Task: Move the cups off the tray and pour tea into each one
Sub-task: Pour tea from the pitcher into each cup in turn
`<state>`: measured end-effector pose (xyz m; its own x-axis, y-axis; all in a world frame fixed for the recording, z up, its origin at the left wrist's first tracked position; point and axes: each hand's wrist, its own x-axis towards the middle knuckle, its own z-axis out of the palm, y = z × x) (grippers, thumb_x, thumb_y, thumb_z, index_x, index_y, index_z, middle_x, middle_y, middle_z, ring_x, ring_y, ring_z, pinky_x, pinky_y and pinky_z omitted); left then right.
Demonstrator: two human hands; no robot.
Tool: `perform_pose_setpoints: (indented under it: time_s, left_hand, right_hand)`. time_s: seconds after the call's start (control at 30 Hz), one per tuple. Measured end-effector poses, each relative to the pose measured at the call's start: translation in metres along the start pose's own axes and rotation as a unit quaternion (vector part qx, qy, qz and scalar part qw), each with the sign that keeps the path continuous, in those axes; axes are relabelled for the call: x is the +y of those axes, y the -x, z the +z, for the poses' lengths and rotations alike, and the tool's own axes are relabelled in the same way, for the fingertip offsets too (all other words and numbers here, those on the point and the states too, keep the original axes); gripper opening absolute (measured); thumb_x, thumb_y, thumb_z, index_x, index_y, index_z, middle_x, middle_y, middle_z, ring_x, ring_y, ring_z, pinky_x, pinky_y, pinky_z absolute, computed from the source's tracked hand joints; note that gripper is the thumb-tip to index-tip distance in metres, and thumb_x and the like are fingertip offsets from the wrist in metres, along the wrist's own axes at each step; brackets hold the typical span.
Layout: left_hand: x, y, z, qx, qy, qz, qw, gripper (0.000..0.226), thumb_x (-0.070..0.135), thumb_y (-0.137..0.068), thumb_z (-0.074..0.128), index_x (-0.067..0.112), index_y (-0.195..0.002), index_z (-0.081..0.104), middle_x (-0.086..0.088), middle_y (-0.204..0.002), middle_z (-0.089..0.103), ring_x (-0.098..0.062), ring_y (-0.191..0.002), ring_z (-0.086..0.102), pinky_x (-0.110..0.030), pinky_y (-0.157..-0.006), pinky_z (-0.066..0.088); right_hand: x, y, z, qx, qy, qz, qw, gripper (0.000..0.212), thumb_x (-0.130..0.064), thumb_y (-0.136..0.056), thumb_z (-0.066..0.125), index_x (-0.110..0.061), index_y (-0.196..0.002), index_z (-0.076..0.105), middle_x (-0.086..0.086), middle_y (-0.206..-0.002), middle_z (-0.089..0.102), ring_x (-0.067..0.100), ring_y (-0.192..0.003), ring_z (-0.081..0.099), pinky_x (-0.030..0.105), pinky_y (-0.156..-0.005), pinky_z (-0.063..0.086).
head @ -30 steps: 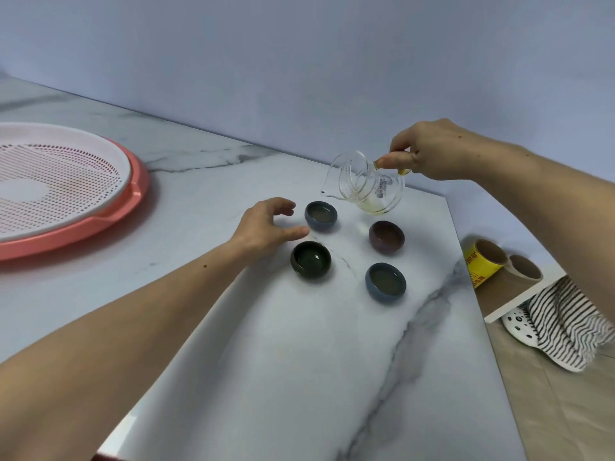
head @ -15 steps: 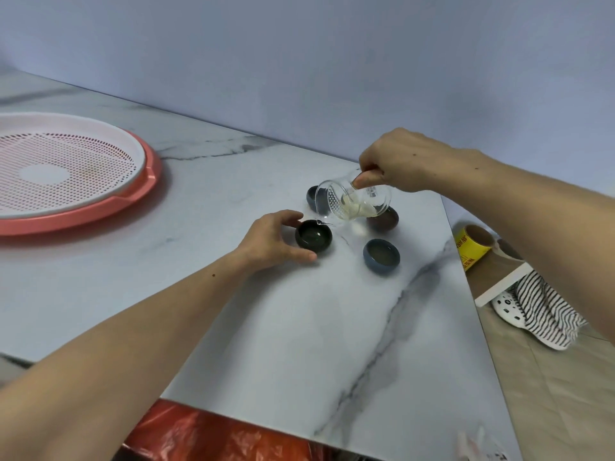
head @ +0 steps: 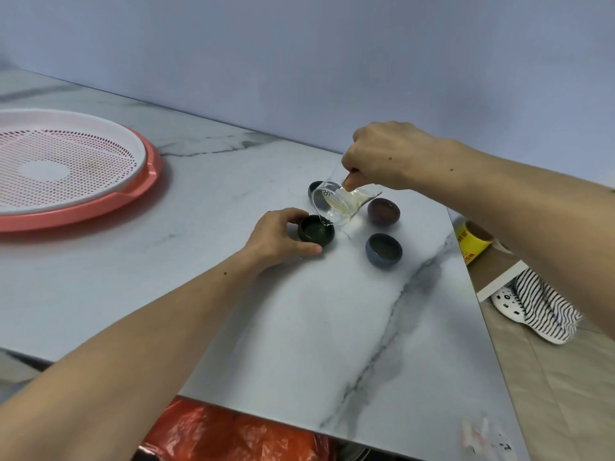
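Several small cups stand on the marble table. My left hand (head: 278, 236) grips the dark green cup (head: 316, 232) by its side. My right hand (head: 386, 156) holds a clear glass pitcher (head: 342, 202) by its handle, tipped steeply left with its spout over the green cup; pale tea trickles in. A brown cup (head: 383, 211) and a blue-grey cup (head: 383, 250) sit to the right. Another blue cup (head: 314, 188) is partly hidden behind the pitcher.
A pink tray (head: 100, 207) with a white perforated insert lies at the far left. Off the table's right edge are a yellow tape roll (head: 471, 239), a striped cloth (head: 545, 304) and a white shoe. Red plastic (head: 233, 434) shows below the front edge.
My left hand closed around the green cup. My right hand lowered the pitcher and tipped it further, so tea now runs into that cup.
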<state>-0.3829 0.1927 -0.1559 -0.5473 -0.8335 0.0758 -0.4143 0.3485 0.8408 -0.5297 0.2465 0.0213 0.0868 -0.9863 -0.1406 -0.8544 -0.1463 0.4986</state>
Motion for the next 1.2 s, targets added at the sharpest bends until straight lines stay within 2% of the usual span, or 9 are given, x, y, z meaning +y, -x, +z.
perform_pose_setpoints:
  time_s: [0.27,0.47,0.7,0.93,1.07,1.2]
  left_hand:
    - [-0.001,-0.001,0.0,-0.01,0.001,0.0,1.0,0.062,0.032,-0.061,0.087,0.022,-0.118,0.065,0.01,-0.112,0.068,-0.003,-0.101,0.054,-0.017,-0.085,0.035]
    - [-0.001,-0.002,0.0,-0.01,0.001,0.0,1.0,0.062,0.031,-0.061,0.087,0.021,-0.117,0.065,0.008,-0.113,0.068,-0.004,-0.103,0.055,-0.019,-0.087,0.036]
    - [-0.004,-0.003,0.001,-0.007,0.006,-0.005,1.0,0.061,0.034,-0.059,0.087,0.024,-0.115,0.065,0.01,-0.112,0.069,-0.009,-0.109,0.059,-0.021,-0.088,0.04]
    - [-0.003,-0.004,0.001,-0.011,0.006,-0.01,1.0,0.061,0.034,-0.06,0.087,0.024,-0.116,0.065,0.01,-0.112,0.069,-0.009,-0.107,0.059,-0.02,-0.086,0.04]
    - [-0.004,-0.004,0.0,-0.012,0.006,-0.011,1.0,0.061,0.033,-0.06,0.087,0.024,-0.116,0.065,0.01,-0.113,0.068,-0.009,-0.109,0.058,-0.021,-0.087,0.039]
    - [-0.005,-0.005,0.001,-0.015,0.004,-0.011,1.0,0.061,0.033,-0.06,0.087,0.024,-0.116,0.065,0.009,-0.112,0.068,-0.011,-0.11,0.058,-0.022,-0.088,0.041]
  right_hand:
    - [-0.008,-0.005,-0.014,0.003,0.021,-0.004,1.0,0.037,-0.042,-0.091,0.056,-0.007,-0.097,0.065,0.01,-0.087,0.046,0.031,-0.082,0.047,0.034,-0.062,0.036]
    - [-0.012,-0.007,-0.015,0.01,0.037,-0.018,0.999,0.035,-0.039,-0.092,0.057,-0.007,-0.1,0.066,0.01,-0.089,0.048,0.034,-0.09,0.055,0.033,-0.059,0.034]
    - [-0.016,-0.009,-0.015,0.024,0.072,-0.035,0.996,0.032,-0.037,-0.091,0.058,-0.006,-0.1,0.065,0.002,-0.066,0.03,0.035,-0.099,0.057,0.033,-0.058,0.035]
    - [-0.017,-0.007,-0.015,0.036,0.088,-0.046,0.994,0.032,-0.035,-0.092,0.057,-0.006,-0.101,0.064,0.003,-0.066,0.029,0.035,-0.099,0.057,0.033,-0.06,0.036]
    - [-0.016,-0.005,-0.017,0.04,0.092,-0.049,0.994,0.032,-0.035,-0.091,0.058,-0.006,-0.104,0.066,0.008,-0.082,0.044,0.035,-0.1,0.057,0.034,-0.063,0.038]
    - [-0.015,-0.003,-0.018,0.045,0.095,-0.049,0.993,0.034,-0.036,-0.092,0.057,-0.005,-0.105,0.065,0.006,-0.074,0.038,0.035,-0.101,0.056,0.034,-0.063,0.037]
